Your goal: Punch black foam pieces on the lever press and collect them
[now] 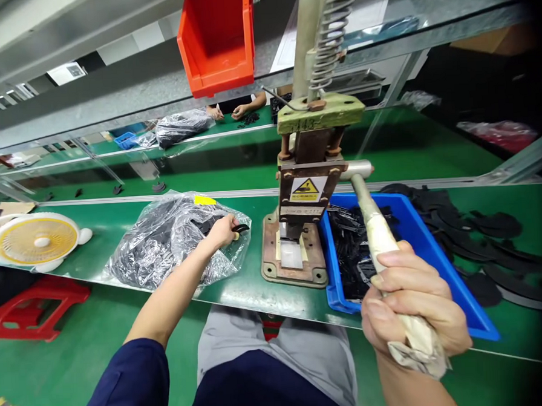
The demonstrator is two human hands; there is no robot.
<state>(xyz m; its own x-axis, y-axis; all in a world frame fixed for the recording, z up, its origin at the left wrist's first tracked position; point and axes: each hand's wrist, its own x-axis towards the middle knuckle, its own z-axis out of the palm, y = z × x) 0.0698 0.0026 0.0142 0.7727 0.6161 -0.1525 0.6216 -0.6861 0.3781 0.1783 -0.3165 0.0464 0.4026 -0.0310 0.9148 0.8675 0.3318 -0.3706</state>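
Note:
A hand press (304, 189) with a spring on top and a yellow warning label stands on its base plate on the green bench. My right hand (413, 307) is closed round the press lever's cloth-wrapped handle (381, 233), near the bench's front edge. My left hand (222, 231) reaches over a clear plastic bag (164, 239) full of black parts and pinches a small black part (240, 228) at the bag's right end, left of the press.
A blue tray (437, 249) of black parts sits right of the press, with black flat pieces (486, 240) beyond it. A small fan (34, 239) lies far left, a red stool (31, 306) below. A red bin (217, 42) hangs overhead. Another person's hands (236, 111) work across the bench.

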